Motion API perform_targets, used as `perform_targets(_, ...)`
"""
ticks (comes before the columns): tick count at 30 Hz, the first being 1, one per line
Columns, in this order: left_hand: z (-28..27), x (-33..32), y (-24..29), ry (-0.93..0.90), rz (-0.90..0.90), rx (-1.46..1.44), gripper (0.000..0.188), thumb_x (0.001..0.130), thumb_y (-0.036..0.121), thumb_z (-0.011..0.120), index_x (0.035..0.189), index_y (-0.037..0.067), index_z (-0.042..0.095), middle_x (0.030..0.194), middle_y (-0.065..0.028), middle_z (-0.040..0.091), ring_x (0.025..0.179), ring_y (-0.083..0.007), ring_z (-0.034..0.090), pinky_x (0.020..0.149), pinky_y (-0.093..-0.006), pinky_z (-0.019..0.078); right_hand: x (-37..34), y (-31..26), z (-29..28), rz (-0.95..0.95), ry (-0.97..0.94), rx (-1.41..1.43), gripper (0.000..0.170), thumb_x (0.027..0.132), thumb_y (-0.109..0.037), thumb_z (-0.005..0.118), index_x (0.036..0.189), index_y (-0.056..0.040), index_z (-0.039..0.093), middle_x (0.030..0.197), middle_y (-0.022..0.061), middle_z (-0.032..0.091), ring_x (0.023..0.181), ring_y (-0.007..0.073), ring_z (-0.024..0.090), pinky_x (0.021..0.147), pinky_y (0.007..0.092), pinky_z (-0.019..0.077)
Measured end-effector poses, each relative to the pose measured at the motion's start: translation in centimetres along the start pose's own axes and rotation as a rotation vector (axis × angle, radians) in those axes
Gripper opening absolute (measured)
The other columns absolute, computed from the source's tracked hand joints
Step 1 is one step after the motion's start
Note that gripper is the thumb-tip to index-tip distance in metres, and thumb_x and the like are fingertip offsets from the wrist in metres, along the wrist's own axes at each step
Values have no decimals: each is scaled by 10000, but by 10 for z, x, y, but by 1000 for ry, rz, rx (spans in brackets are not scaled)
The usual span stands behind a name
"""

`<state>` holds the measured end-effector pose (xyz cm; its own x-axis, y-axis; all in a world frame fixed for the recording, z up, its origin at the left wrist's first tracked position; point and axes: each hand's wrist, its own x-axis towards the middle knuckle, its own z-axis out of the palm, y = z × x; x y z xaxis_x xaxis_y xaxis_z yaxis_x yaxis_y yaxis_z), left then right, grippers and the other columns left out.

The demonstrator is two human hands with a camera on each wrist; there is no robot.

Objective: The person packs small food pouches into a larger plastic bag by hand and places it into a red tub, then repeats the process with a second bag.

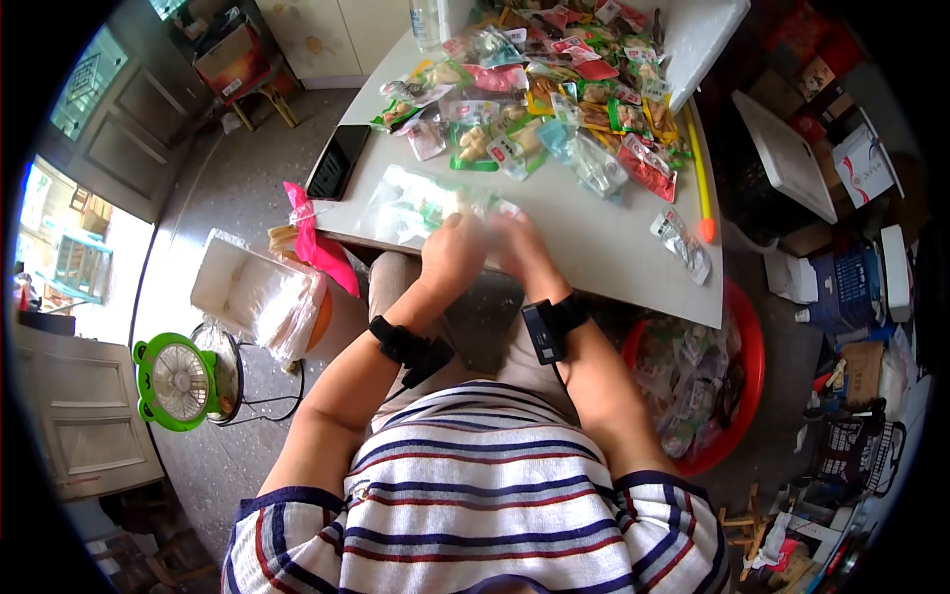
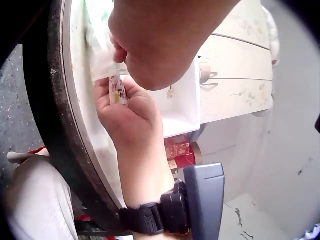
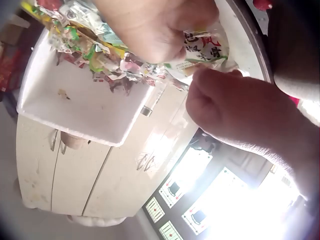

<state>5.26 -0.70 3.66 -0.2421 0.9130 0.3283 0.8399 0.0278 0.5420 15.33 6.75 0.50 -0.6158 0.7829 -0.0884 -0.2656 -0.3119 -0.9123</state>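
In the head view, a clear bag with green print (image 1: 391,203) lies at the table's near edge, under the hands. The left hand (image 1: 453,255) has its fingers curled on the bag's near side. Close beside it, the slightly blurred right hand (image 1: 522,249) is also curled. A printed packet (image 3: 207,47) with black and red characters shows between the right hand (image 3: 162,30) and the left hand (image 3: 225,100), both gripping it. In the left wrist view, a narrow printed piece (image 2: 118,92) lies in the right hand's (image 2: 132,112) fingers, and the left hand (image 2: 160,40) hides part of it.
Many colourful packets (image 1: 475,144) are heaped on the far table. A phone (image 1: 338,161) lies left, a single packet (image 1: 680,245) and a yellow stick (image 1: 698,168) right. A red tub (image 1: 752,366) of packets stands below right, a white foam box (image 1: 220,277) left.
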Motion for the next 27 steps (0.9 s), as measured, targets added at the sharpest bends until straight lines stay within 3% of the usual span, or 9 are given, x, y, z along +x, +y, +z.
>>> perform_targets(2,-1,-5,0,9,20,-3,112,745,163,465,713,57,465,699,-153,490,622,-344,493,538,-423,407,12,21,-11,-174,-154,-493,196,708,-99,493,865,16,514,721,46,526,619,126,500,530,256,413)
perform_targets(5,-2,-16,-5,-3,65,21,94,734,146,463,698,60,467,691,-144,489,611,-330,501,529,-410,414,4,-1,7,110,-92,-75,190,705,-111,489,833,24,526,687,47,525,622,115,477,538,261,397)
perform_targets(8,4,-26,-14,-16,94,78,63,706,114,467,660,70,471,661,-118,484,583,-297,513,506,-390,425,9,9,-11,-44,-12,-360,191,716,-119,481,825,31,528,681,43,533,607,113,469,528,266,391)
perform_targets(11,9,-31,-18,-3,121,89,42,699,111,470,672,83,486,658,-109,485,585,-294,514,509,-384,425,9,6,-19,66,-34,-570,202,731,-133,481,833,35,529,686,39,541,585,117,468,520,274,387)
perform_targets(14,4,-32,-12,18,157,60,94,732,123,484,666,58,468,656,-133,474,592,-315,485,527,-396,408,8,3,5,-38,-107,-470,178,739,-144,490,802,14,540,666,21,535,567,108,479,504,246,385)
perform_targets(17,-3,-32,-10,47,149,48,87,721,113,494,660,56,470,652,-132,471,591,-313,486,521,-396,404,9,0,17,67,-164,-225,126,747,-137,488,766,-30,552,644,15,524,558,83,484,458,214,378)
perform_targets(20,-3,-36,-17,4,158,38,81,710,114,506,665,55,474,650,-128,471,587,-311,485,517,-398,402,10,4,17,189,-163,-265,92,753,-107,464,780,-55,535,646,19,520,545,74,492,431,199,396)
perform_targets(23,0,-41,-19,35,192,45,92,699,124,524,667,53,475,645,-124,470,579,-309,485,506,-397,398,2,2,19,258,-107,-111,112,752,-94,436,817,-44,512,655,30,526,537,88,501,427,216,424)
perform_targets(27,-1,-46,-22,43,217,67,98,679,141,551,712,65,499,686,-106,481,621,-287,490,552,-377,407,1,7,11,278,-223,-167,133,748,-92,436,837,-33,513,684,31,534,559,96,509,461,225,432)
